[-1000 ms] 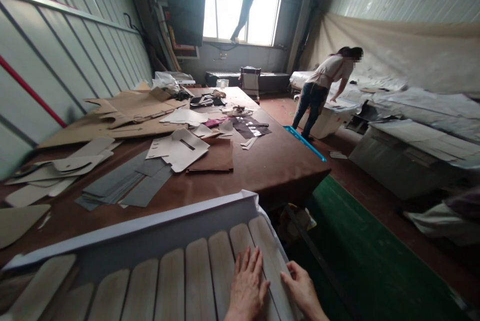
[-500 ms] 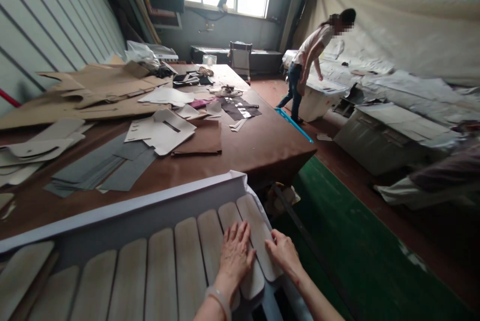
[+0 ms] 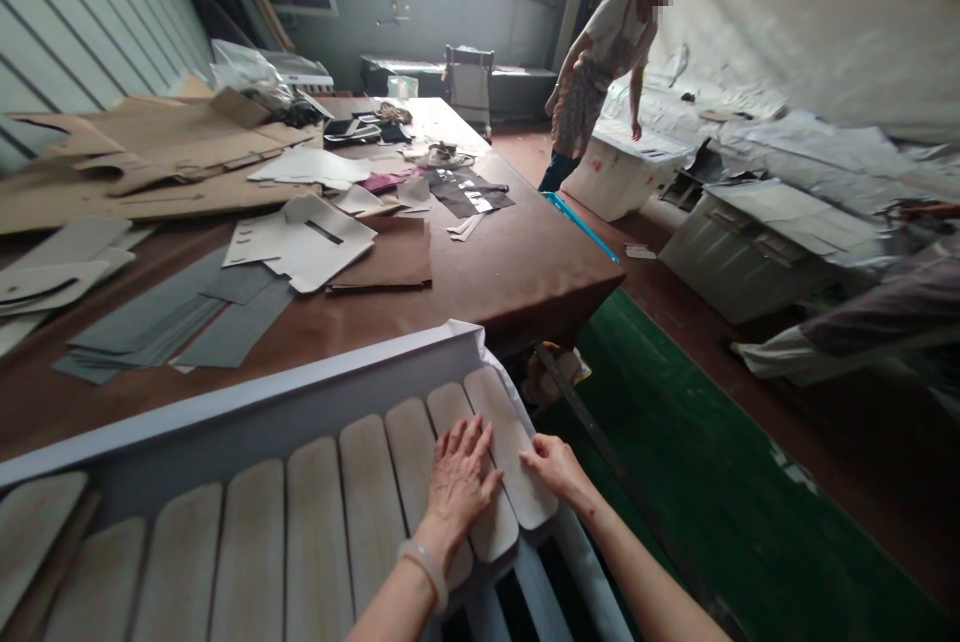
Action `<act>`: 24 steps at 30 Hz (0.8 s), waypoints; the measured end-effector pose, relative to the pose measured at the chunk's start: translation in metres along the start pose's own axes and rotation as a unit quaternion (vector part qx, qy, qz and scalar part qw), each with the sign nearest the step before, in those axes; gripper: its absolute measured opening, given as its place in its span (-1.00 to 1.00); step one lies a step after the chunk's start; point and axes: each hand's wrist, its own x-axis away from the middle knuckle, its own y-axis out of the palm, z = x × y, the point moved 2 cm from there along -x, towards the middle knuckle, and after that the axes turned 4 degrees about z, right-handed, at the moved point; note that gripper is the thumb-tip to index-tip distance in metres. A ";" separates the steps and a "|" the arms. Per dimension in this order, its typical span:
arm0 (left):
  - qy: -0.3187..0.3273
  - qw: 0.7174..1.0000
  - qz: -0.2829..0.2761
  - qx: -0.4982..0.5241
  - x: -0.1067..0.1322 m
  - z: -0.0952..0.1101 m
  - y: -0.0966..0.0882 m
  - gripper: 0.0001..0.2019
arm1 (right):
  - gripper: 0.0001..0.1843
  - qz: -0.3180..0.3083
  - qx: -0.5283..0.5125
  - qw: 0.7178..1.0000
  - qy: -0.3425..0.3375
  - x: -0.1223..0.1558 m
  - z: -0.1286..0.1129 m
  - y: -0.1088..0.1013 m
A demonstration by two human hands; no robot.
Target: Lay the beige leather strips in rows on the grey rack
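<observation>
Several pale round-ended wooden slats [image 3: 250, 547] lie side by side in a grey frame with a white raised edge [image 3: 247, 392]. My left hand [image 3: 461, 472], a pale bangle at its wrist, rests flat across the slats near the right end, fingers stretched out. At the outer side of the rightmost slat [image 3: 510, 442], the curled fingers and thumb of my right hand [image 3: 555, 467] pinch its edge. Grey bars [image 3: 536, 567] with dark gaps show below the slats' near ends. A separate slat [image 3: 41, 532] lies tilted over the others at far left.
Beyond the frame, a brown table [image 3: 517, 272] bears cardboard sheets [image 3: 172, 152], grey strips [image 3: 165, 322] and cut white pieces [image 3: 322, 242]. A co-worker [image 3: 600, 72] bends near a plastic bin [image 3: 622, 167]. Another bin [image 3: 739, 252] stands at right beside green flooring [image 3: 675, 442].
The view has shifted, so the table and slats sit slightly further left and higher. The co-worker has turned and come nearer. Both hands keep about the same places on the slats.
</observation>
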 end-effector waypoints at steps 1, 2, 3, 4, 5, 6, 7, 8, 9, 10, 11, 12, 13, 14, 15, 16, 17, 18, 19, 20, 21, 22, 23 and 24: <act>-0.001 1.000 -0.003 -0.003 0.000 0.000 0.000 -0.37 | -0.83 0.003 0.002 1.000 -0.002 0.000 0.000 0.000; -0.003 1.000 -0.006 -0.005 0.000 0.000 0.000 -0.37 | -0.81 0.006 0.008 1.000 -0.004 0.001 -0.001 0.000; -0.004 1.000 -0.008 -0.007 0.000 0.000 0.000 -0.36 | -0.80 0.010 0.016 1.000 -0.006 0.001 -0.002 0.000; -0.004 1.000 -0.009 -0.008 0.000 0.000 0.001 -0.36 | -0.80 0.013 0.026 1.000 -0.007 0.001 -0.002 0.000; -0.003 1.000 -0.008 -0.007 0.000 0.000 0.002 -0.36 | -0.80 0.017 0.038 0.999 -0.009 0.001 -0.004 -0.001; -0.003 1.000 -0.006 -0.005 0.000 0.000 0.002 -0.36 | -0.81 0.019 0.052 0.998 -0.011 0.001 -0.005 -0.001; -0.003 1.000 -0.004 -0.005 0.000 0.000 0.003 -0.35 | -0.82 0.021 0.066 0.998 -0.012 0.001 -0.006 -0.002; -0.003 1.000 -0.003 -0.007 0.000 0.000 0.004 -0.34 | -0.84 0.024 0.082 0.996 -0.012 0.002 -0.008 -0.003; -0.002 1.000 -0.001 -0.009 0.000 0.000 0.005 -0.33 | -0.86 0.026 0.100 0.995 -0.012 0.004 -0.010 -0.003; 0.001 1.000 0.001 -0.013 0.001 -0.001 0.006 -0.33 | -0.87 0.030 0.120 0.992 -0.009 0.006 -0.012 -0.004; 0.007 1.000 0.005 -0.016 0.001 -0.002 0.008 -0.32 | -0.86 0.035 0.142 0.989 -0.005 0.009 -0.014 -0.005; 0.017 1.000 0.010 -0.019 0.001 -0.003 0.011 -0.32 | -0.84 0.040 0.167 0.985 0.002 0.012 -0.016 -0.005; 0.029 0.999 0.019 -0.024 0.002 -0.005 0.014 -0.33 | -0.82 0.045 0.191 0.980 0.008 0.015 -0.017 -0.005; 0.042 0.998 0.029 -0.030 0.002 -0.007 0.019 -0.33 | -0.79 0.049 0.216 0.975 0.014 0.018 -0.019 -0.004; 0.055 0.997 0.038 -0.037 0.002 -0.010 0.024 -0.34 | -0.76 0.053 0.239 0.970 0.018 0.021 -0.022 -0.003; 0.065 0.996 0.047 -0.045 0.002 -0.012 0.029 -0.35 | -0.74 0.055 0.259 0.964 0.020 0.023 -0.024 -0.002; 0.075 0.994 0.054 -0.053 0.003 -0.015 0.034 -0.36 | -0.72 0.057 0.277 0.959 0.020 0.024 -0.026 0.000; 0.083 0.993 0.059 -0.061 0.003 -0.017 0.038 -0.37 | -0.70 0.059 0.293 0.954 0.020 0.025 -0.028 0.001; 0.090 0.992 0.063 -0.068 0.003 -0.019 0.042 -0.38 | -0.69 0.059 0.305 0.950 0.019 0.026 -0.029 0.003; 0.097 0.990 0.066 -0.073 0.004 -0.021 0.044 -0.39 | -0.68 0.061 0.316 0.947 0.019 0.026 -0.030 0.004; 0.103 0.989 0.068 -0.077 0.004 -0.022 0.046 -0.40 | -0.69 0.068 0.325 0.943 0.019 0.026 -0.029 0.006; 0.108 0.989 0.069 -0.079 0.004 -0.024 0.048 -0.40 | -0.70 0.082 0.330 0.940 0.018 0.027 -0.028 0.006; 0.111 0.988 0.068 -0.079 0.004 -0.025 0.048 -0.41 | -0.68 0.103 0.326 0.940 0.017 0.029 -0.024 0.007; 0.112 0.988 0.065 -0.078 0.003 -0.025 0.048 -0.41 | -0.62 0.127 0.309 0.942 0.020 0.032 -0.019 0.008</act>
